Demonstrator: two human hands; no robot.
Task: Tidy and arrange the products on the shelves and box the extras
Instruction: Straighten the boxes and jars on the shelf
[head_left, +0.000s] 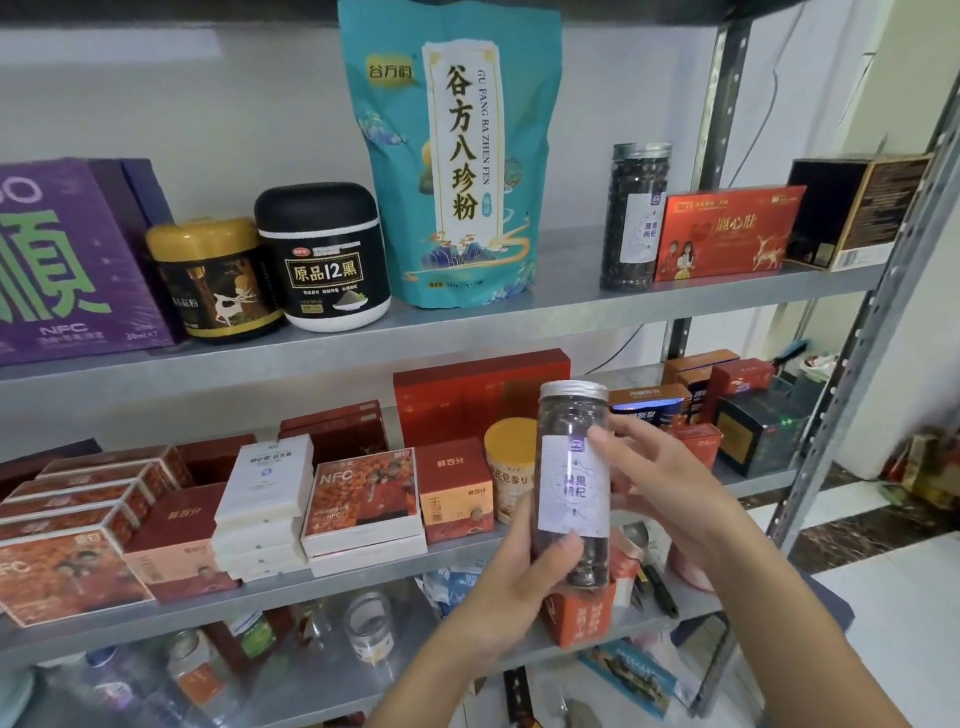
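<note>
Left hand (498, 597) + right hand (670, 488) | hold jar (571, 415) | label (574, 486) 黑果枸杞 (dark contents)

Looks like a small shop or stockroom: grey metal shelves (571, 291) packed with boxes (363, 499) of health products, jars (322, 260) and a teal pouch (452, 156), labels facing out.

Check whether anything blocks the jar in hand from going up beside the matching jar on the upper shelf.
Nothing visible does. The jar, held by the left hand and right hand, sits in open air before the middle shelf. Above, bare upper shelf shows between the matching jar and the teal pouch, though that gap looks tight.
</note>
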